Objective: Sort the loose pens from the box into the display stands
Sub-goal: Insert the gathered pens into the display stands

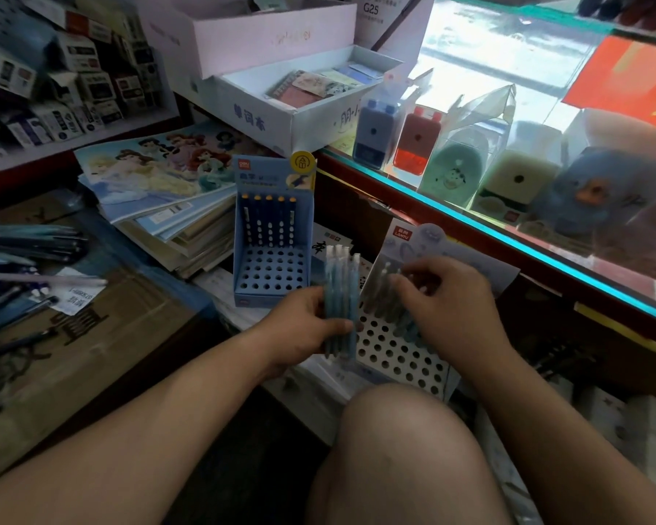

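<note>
The left hand [307,327] has its fingers [336,327] wrapped round a bundle of pale blue pens [339,274], held upright with the caps up. Just right of those fingers, the right hand [447,308] hangs over the white display stand [391,354]. Its fingers [413,286] curl down among pens standing in the back rows, and blur hides whether they pinch one. The stand's grid of round holes shows below the right fingers. The backing card above them bears a red tag [400,233] reading "LANTU". Beyond the left fingers stands a blue display stand [271,267]. It has five dark pens [269,221] with yellow tips along its back and open holes in front, and its red corner logo is too small to read. Far left of the left fingers, loose pens [31,244] lie on a cardboard box [122,335] printed with large characters. A stack of picture books [156,168] sits behind and left of the blue stand. A bare knee [406,441] rises beneath both hands. Right of the right fingers runs a glass display case [508,236] holding pencil sharpeners [413,142]. Beyond, a white box [266,115] carries blue handwritten characters, and a carton [370,9] reads "G25".
</note>
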Available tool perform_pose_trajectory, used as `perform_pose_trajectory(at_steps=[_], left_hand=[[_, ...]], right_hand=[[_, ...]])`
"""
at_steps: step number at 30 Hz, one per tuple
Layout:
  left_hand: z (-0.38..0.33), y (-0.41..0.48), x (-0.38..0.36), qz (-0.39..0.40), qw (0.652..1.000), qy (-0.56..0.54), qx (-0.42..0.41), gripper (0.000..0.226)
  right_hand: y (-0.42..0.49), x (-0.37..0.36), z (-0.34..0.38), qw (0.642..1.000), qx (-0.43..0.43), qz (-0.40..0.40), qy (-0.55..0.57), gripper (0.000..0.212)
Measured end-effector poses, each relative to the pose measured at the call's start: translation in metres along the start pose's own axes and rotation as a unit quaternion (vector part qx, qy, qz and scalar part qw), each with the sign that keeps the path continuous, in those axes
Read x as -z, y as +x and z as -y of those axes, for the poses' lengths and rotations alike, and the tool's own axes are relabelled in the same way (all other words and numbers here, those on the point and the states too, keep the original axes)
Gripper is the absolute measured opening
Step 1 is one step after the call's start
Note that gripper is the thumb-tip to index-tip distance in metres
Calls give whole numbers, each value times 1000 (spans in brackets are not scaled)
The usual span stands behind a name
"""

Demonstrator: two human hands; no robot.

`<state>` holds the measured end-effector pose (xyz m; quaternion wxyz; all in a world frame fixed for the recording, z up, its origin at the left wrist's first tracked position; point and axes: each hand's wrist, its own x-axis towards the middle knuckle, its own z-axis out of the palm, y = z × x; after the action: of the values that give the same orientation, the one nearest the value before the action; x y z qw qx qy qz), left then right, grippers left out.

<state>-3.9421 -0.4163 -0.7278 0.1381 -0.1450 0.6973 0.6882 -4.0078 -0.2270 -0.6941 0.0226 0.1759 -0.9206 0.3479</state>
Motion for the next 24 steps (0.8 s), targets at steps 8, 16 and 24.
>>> perform_pose_trajectory(at_steps=[8, 16, 24], left_hand=[[-4, -3, -2, 40, 997, 52, -34, 28], [5, 6, 12, -79, 995, 53, -9, 27], [7, 7, 12, -69, 997, 46, 7, 27]], right_hand=[[5, -1, 18, 973, -30, 132, 188, 5], [3, 11, -13, 999, -14, -8, 47, 15], [-1, 2, -21, 1000, -8, 6, 20, 16]])
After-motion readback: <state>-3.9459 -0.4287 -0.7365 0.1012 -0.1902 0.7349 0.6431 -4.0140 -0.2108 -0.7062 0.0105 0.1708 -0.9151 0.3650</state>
